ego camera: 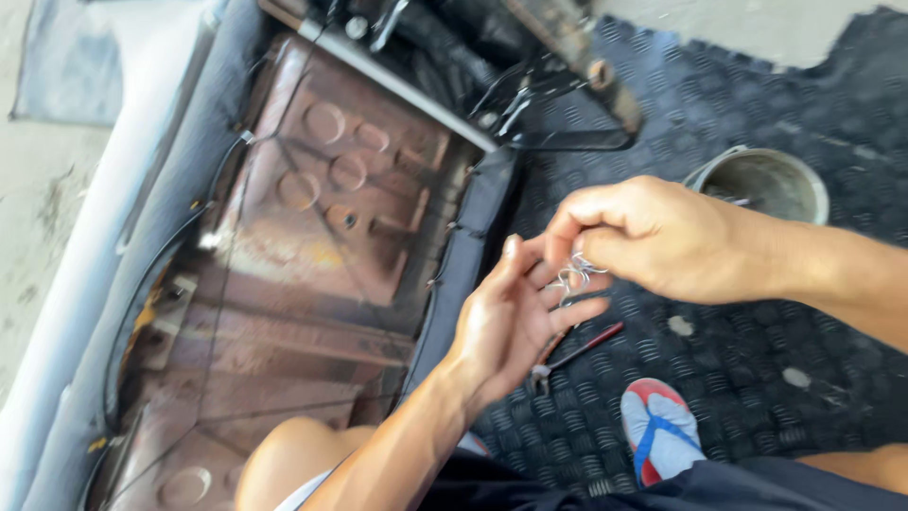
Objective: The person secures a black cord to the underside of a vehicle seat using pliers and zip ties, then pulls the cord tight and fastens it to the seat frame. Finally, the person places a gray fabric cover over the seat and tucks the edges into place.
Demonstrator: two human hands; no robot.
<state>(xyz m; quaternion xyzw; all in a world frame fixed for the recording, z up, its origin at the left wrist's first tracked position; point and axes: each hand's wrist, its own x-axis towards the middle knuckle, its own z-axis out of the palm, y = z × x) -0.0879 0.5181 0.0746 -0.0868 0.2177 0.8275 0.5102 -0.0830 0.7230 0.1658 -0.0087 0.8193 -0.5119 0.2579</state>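
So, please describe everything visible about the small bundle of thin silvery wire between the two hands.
The small bundle of thin silvery wire looks like metal, bent into loose loops and tangled. It hangs in the air above the black ribbed rubber mat. The right hand pinches its top; the left hand touches it from below with open fingers. Blur hides finer detail.

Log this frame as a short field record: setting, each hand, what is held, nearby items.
setting: person seated on a black ridged mat beside an upturned seat base with a rusty metal underside
left hand: open, palm up, under the wire pieces
right hand: fingertips pinching small bent wire pieces above the left palm
pliers: red-handled, lying on the mat below the hands
container: round metal, on the mat behind the right hand
foot: sandal with blue straps
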